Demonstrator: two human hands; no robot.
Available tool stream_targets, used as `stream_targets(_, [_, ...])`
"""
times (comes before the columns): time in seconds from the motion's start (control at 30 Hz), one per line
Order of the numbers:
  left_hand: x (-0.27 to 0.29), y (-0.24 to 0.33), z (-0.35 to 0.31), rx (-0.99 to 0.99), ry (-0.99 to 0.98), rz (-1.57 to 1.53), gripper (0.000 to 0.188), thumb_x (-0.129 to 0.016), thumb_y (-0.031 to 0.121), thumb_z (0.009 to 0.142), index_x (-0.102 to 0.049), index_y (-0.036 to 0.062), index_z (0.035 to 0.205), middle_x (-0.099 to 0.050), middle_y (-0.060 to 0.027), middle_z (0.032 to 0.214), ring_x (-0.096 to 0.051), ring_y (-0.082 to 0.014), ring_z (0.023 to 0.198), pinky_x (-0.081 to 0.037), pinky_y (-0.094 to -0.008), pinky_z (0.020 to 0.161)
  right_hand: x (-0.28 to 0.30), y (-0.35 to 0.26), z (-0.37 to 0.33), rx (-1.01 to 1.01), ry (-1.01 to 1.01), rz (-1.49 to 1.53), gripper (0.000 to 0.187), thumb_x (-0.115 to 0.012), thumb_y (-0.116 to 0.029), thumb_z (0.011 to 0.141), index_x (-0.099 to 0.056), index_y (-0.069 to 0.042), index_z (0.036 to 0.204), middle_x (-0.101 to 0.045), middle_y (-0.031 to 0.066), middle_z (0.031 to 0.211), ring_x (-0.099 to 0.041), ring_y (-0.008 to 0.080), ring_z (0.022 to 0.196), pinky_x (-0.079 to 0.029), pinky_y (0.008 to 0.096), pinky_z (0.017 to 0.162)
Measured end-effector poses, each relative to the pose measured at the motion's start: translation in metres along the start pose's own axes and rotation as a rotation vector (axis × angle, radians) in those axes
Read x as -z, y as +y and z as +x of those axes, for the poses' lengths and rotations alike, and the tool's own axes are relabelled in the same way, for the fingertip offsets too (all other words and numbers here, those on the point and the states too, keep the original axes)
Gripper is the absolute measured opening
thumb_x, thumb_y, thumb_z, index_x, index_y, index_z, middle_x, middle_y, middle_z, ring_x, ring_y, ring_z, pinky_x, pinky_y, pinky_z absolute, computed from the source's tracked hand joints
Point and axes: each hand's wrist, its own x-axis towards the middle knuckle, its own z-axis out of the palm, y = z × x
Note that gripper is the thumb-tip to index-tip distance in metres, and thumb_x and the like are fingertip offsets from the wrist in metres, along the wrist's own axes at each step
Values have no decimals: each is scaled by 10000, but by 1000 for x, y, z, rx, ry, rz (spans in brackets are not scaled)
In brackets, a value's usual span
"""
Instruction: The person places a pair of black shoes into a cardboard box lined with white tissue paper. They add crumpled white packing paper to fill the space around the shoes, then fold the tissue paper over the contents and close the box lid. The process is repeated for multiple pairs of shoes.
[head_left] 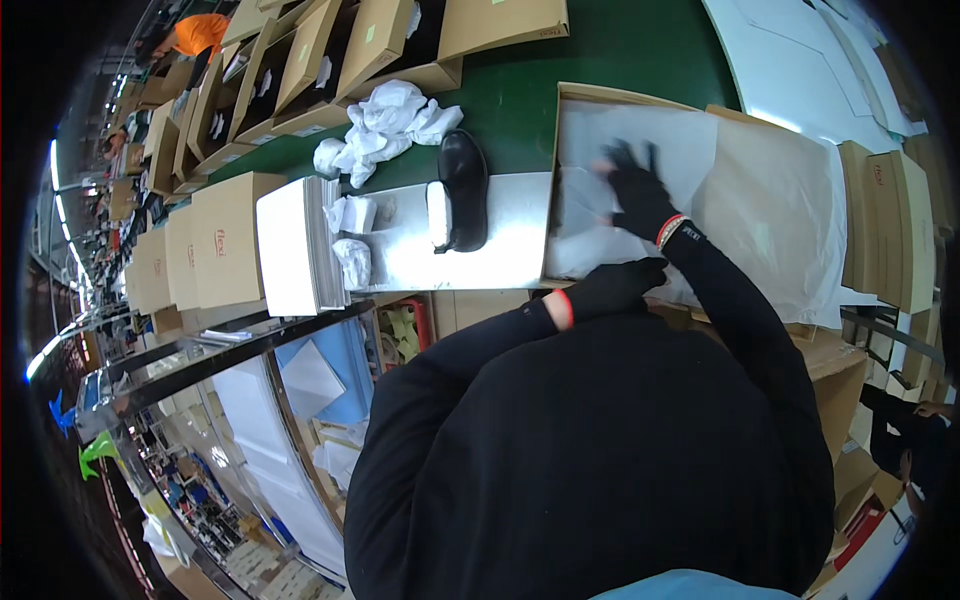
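An open cardboard box lies in front of me, lined with white tissue paper that spreads over its right part. My right hand, in a dark glove with bare fingertips, is over the tissue on the left side of the box. Its fingers are spread and a little blurred, with nothing in them. My left hand, also in a dark glove, lies at the near rim of the box; how its fingers are bent is too dark to make out. Left of the box, a black shoe rests on its side on a metal plate.
Crumpled white paper lies beyond the shoe. A stack of white sheets and closed boxes stand at the left. Open boxes line the far left. More boxes stand at the right. People are visible at both sides.
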Motion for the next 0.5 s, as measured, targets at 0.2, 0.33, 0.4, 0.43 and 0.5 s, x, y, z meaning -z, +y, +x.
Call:
stream_targets(0.2, [131, -60, -136, 213, 766, -98, 168, -609, 154, 921, -657, 21, 1012, -669, -109, 902, -659, -227, 843, -496, -315, 755, -9, 22, -83, -123, 206, 256, 591, -767, -304, 752, -560, -51, 1244, -585, 157, 1216, -533, 328, 1149, -413, 404, 989])
stream_targets(0.33, [274, -182, -306, 599, 1305, 533, 225, -629, 193, 895, -627, 23, 1043, -663, -117, 915, -643, -285, 877, -491, -337, 770, 18, -61, -96, -112, -210, 798, 482, -839, -184, 668, -639, -73, 1092, -645, 101, 1013, -619, 237, 873, -500, 344, 776])
stream_targets(0.4, [316, -217, -398, 739, 1384, 978, 400, -693, 340, 822, -611, 50, 1084, -632, -151, 1042, -611, -327, 981, -480, -422, 846, -16, -86, -88, 85, -17, 733, 308, -746, -119, 755, -648, -101, 1047, -644, 73, 891, -606, 251, 796, -484, 358, 694])
stream_targets(0.43, [327, -227, -444, 938, 1372, 1172, 492, -721, 414, 783, -607, 55, 1100, -618, -175, 1091, -600, -347, 1022, -473, -451, 879, -24, -95, -80, 97, -7, 715, 257, -710, -98, 787, -649, -100, 1036, -638, 66, 853, -600, 260, 779, -476, 365, 672])
stream_targets(0.5, [339, -232, -486, 1609, 1105, 822, 773, -742, 604, 667, -576, 54, 1184, -582, -235, 1165, -569, -406, 1086, -446, -483, 941, -22, -114, -58, 152, 48, 707, 238, -675, -74, 799, -647, -89, 1035, -632, 68, 836, -597, 266, 777, -473, 367, 674])
